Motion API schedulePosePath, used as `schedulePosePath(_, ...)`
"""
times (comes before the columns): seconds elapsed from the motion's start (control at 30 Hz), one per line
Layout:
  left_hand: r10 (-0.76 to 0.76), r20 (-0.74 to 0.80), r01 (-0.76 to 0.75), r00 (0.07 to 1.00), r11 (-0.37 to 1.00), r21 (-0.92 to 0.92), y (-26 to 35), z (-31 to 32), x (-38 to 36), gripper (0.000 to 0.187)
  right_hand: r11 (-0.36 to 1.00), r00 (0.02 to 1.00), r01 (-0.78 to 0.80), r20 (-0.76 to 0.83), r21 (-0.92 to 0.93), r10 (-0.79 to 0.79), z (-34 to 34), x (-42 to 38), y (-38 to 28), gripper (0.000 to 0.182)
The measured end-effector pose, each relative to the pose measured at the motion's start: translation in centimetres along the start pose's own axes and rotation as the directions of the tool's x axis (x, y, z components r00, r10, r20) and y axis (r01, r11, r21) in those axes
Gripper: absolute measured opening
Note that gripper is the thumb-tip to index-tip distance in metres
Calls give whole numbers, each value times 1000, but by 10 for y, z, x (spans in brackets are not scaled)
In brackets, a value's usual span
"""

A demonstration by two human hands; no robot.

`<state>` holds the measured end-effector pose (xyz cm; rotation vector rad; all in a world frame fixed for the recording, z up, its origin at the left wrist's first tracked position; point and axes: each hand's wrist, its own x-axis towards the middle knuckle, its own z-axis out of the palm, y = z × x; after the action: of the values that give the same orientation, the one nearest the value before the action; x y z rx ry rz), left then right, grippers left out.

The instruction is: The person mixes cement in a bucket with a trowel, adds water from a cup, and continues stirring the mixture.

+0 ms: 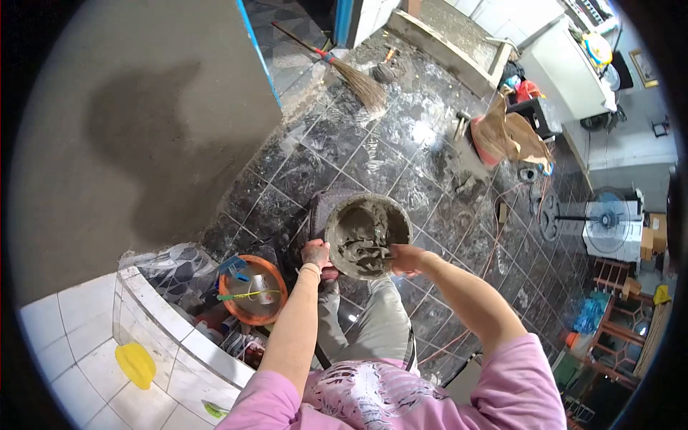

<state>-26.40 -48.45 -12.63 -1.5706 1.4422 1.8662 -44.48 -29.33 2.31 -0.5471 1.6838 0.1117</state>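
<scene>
A round bucket (332,228) of wet grey cement (362,222) is in front of me, resting on a dark, dusty support (319,208). At its near left edge, my left hand (315,254) is closed on the rim. My right hand (406,260) is closed at the opposite side, around the handle of what looks like a trowel (374,252). The tool's working end lies in the cement and is mostly coated, so its exact shape is hidden.
An orange tub (284,290) with murky water and a cup stands at lower left, beside a white tiled ledge (154,304). A broom (358,82) lies ahead on the dusty tiled floor. A torn brown sack (505,136) and a fan (608,218) are to the right.
</scene>
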Motion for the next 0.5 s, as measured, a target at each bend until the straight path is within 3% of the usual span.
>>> schedulePosePath(0.03,9,-11,-9,1000,1000,-18,4,-1,-6,15,981,996,-29,85,191,12,-4,-7,8,37)
schedulePosePath(0.07,14,-13,-14,1000,1000,-28,7,-1,-11,15,963,990,-54,138,263,18,-5,-3,28,41)
schedulePosePath(0.13,33,40,-31,999,999,-34,5,-5,-12,19,973,997,-50,76,226,34,-26,-55,7,39)
schedulePosePath(0.17,27,4,-27,1000,998,-56,6,-3,-15,22,998,999,47,-18,40,-46,-24,-63,7,40)
schedulePosePath(0.23,33,-6,-34,999,997,-75,8,-1,-16,24,915,954,192,-151,-355,-259,-27,-78,9,45)
schedulePosePath(0.37,64,42,-63,997,998,-6,5,-4,-11,19,878,984,-8,-158,-478,-77,-19,-79,-34,61)
schedulePosePath(0.5,13,-8,-14,1000,998,-60,12,-2,-24,18,925,966,-66,-255,-375,-34,24,0,-35,43)
